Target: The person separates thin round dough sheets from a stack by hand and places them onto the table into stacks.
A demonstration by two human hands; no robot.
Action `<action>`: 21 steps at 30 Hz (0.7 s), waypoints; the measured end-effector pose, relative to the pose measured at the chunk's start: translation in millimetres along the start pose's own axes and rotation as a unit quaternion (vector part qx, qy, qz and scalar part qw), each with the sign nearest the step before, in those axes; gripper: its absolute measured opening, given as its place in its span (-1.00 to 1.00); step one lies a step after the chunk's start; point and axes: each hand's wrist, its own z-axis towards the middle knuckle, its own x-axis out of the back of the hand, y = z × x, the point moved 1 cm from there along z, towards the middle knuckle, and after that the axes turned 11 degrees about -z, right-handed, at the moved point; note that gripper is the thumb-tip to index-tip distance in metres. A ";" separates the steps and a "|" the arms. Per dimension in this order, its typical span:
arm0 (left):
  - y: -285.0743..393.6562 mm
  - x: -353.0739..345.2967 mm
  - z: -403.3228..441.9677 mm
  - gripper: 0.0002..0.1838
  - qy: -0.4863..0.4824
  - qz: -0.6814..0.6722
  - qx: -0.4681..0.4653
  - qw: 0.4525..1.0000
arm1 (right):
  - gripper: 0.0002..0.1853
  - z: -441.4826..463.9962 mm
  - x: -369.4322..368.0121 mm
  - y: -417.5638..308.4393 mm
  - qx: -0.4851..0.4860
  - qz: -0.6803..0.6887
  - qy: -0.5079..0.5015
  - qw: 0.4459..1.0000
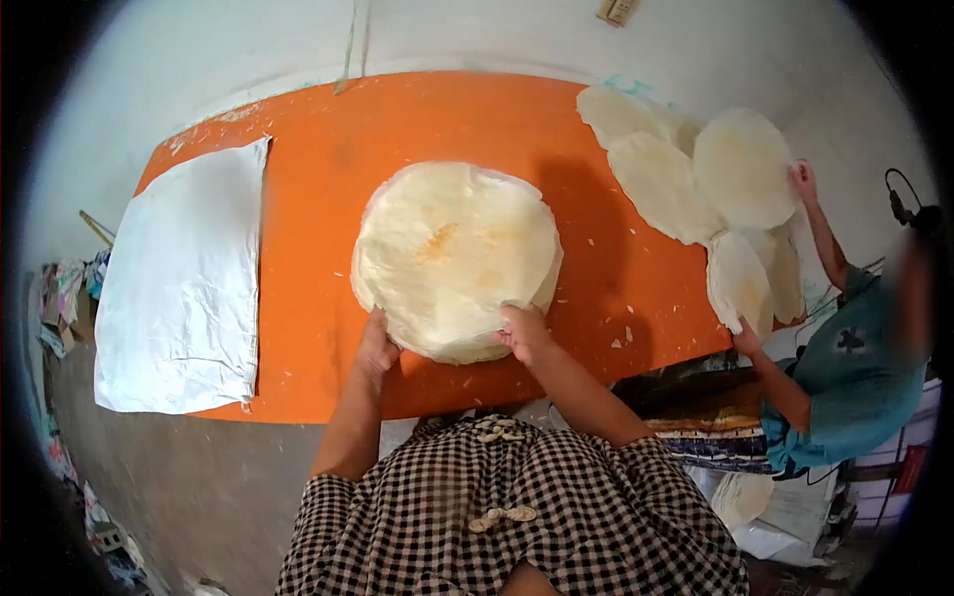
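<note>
A stack of large, thin, pale round flatbreads [452, 253] lies in the middle of the orange table, its top sheet browned in a few spots. My left hand [378, 344] holds the near left edge of the stack, its fingers partly hidden at the rim. At the near right edge, my right hand [524, 333] pinches the rim of the top flatbread between thumb and fingers. How many sheets each hand grips cannot be made out.
A white sack [184, 278] lies flat on the left of the orange table [308, 199]. At the right end, a co-worker [855, 368] handles several loose flatbreads [656, 184]. More flatbreads [742, 497] sit lower right. Small crumbs dot the tabletop.
</note>
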 end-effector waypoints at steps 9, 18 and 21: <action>-4.4 -44.9 -10.0 -0.39 0.044 -0.001 -0.015 0.999 | -0.70 4.7 36.5 22.2 0.034 -0.098 -0.047 0.994; 26.4 -122.8 -9.1 -0.57 0.093 0.127 -0.065 0.985 | -0.42 -10.6 96.6 8.7 -0.096 0.141 -0.050 0.984; 42.3 -167.8 -32.7 -0.55 0.103 0.119 -0.059 0.986 | -0.30 -5.1 83.9 -11.5 -0.082 0.290 -0.195 0.933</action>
